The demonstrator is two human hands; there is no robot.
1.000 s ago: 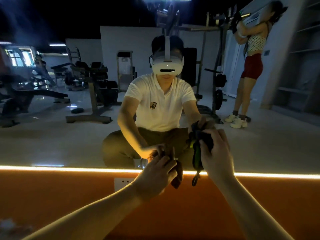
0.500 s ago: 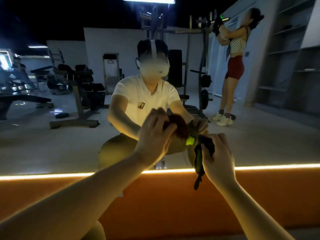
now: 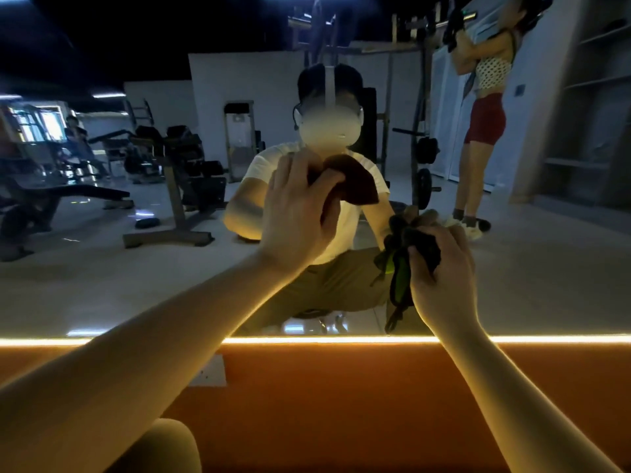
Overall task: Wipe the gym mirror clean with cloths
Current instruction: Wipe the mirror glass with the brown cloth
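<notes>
The gym mirror (image 3: 102, 261) fills the wall ahead, above a lit strip. My left hand (image 3: 297, 213) is raised against the glass and grips a dark brown cloth (image 3: 355, 182), which sticks out to the right of my fingers. Lower and to the right, my right hand (image 3: 440, 278) grips a bunched dark cloth with a bright green part (image 3: 399, 271), held close to the mirror; a loose end hangs down toward the strip. My own reflection, seated in a white shirt, shows behind both hands.
An orange wall panel (image 3: 341, 404) runs below the glowing light strip (image 3: 51, 341), with a white socket plate (image 3: 211, 373) on it. The mirror reflects weight benches, a rack and a standing person in red shorts at the right. My knee (image 3: 170, 445) shows at the bottom.
My left hand has risen with the brown cloth from near the light strip up the mirror. My right hand with the dark green cloth has stayed near the same spot.
</notes>
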